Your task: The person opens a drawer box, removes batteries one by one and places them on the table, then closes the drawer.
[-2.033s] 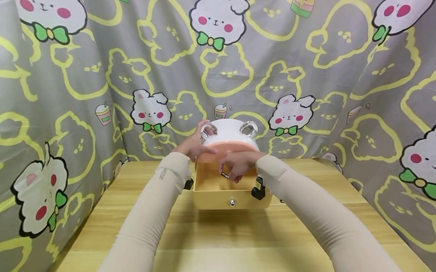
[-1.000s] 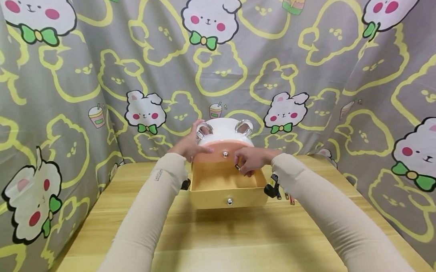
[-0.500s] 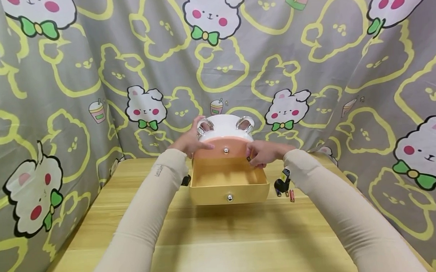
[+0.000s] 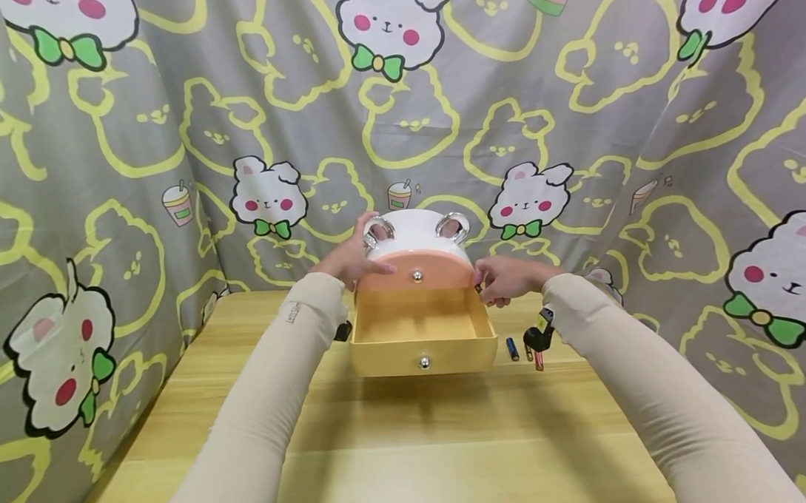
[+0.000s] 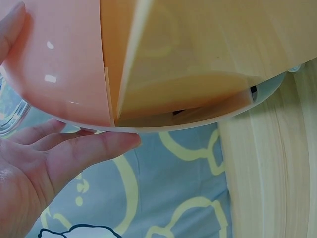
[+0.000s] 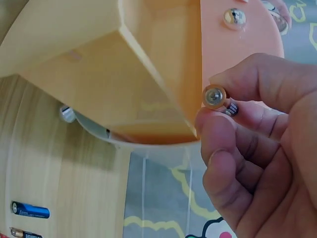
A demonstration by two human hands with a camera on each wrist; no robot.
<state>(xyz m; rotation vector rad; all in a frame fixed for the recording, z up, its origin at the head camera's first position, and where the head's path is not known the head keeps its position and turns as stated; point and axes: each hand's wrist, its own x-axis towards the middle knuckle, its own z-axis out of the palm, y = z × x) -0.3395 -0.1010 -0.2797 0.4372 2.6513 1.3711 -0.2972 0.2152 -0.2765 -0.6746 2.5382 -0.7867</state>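
A white storage box with clear ear-shaped handles stands at the back of the table. Its upper drawer has a pink front and is closed. Below it, the yellow drawer is pulled well out. My left hand grips the box's left side, thumb on the pink front, other fingers along the side wall. Beside the box's right edge, my right hand pinches a battery with a copper-coloured end between thumb and fingers. The battery is outside the yellow drawer.
On the wooden table, right of the drawer, lie a blue battery, a red battery and another battery between them. A patterned curtain hangs behind and at both sides. Black wrist cameras sit at the sleeves.
My right hand, with the battery, has moved right from over the yellow drawer to beside the box. The batteries on the table have come into view. My left hand keeps its place.
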